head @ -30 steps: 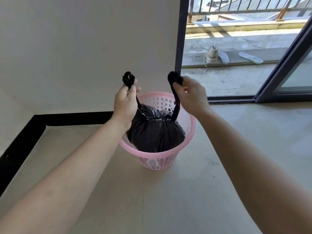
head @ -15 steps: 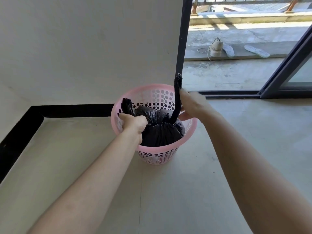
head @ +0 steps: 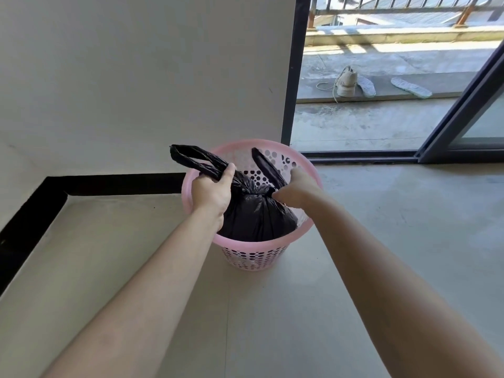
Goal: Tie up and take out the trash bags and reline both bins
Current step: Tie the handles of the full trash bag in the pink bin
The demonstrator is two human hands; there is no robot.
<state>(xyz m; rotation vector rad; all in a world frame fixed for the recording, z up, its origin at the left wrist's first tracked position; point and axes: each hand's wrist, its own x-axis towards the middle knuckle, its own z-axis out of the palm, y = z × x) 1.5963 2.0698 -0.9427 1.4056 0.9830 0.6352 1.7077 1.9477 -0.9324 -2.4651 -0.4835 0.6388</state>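
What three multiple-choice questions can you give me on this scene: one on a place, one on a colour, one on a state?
1. Where is the black trash bag?
A. on the floor
B. inside the perforated bin
C. on the balcony

2. What colour is the bin?
A. blue
B. green
C. pink

3. What do the left hand and right hand grip?
A. one bag handle each
B. nothing
C. the bin's rim

Answers: 1 B, the bin's wall rings the bag; 2 C, its rim and wall are pink; 3 A, fingers curl round each black handle.
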